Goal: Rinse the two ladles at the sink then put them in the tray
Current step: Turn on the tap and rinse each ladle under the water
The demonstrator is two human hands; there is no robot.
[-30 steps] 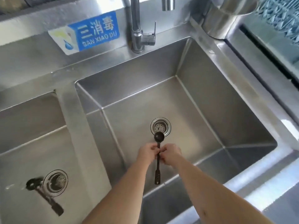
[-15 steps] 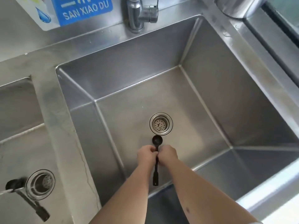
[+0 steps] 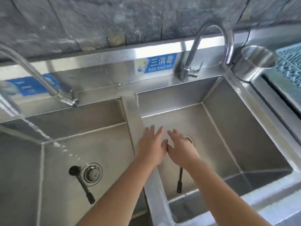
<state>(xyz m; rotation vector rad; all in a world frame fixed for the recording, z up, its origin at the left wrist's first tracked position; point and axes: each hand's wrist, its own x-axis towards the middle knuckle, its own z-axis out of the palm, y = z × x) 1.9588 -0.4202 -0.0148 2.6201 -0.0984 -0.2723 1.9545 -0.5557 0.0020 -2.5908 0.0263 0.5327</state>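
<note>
A black ladle [image 3: 179,181] lies on the floor of the right sink basin [image 3: 228,128]; only its handle shows, its bowl is hidden under my right hand. My left hand [image 3: 152,144] and my right hand [image 3: 180,146] hover side by side above that basin, fingers spread, holding nothing. A second black ladle [image 3: 82,183] lies in the left basin [image 3: 105,144], its bowl next to the drain [image 3: 91,174]. Water drops fall from the left tap [image 3: 40,79] into the left basin.
The right tap [image 3: 210,46] arches over the right basin's back edge. A steel pot [image 3: 254,62] stands at the back right corner, with a blue grid tray [image 3: 290,64] beyond it. A steel divider [image 3: 132,115] separates the basins. A stone wall rises behind.
Both hands have let go of the ladle, which now lies on the right basin's floor, and they have opened. The camera has tilted up, so both taps and the wall show.
</note>
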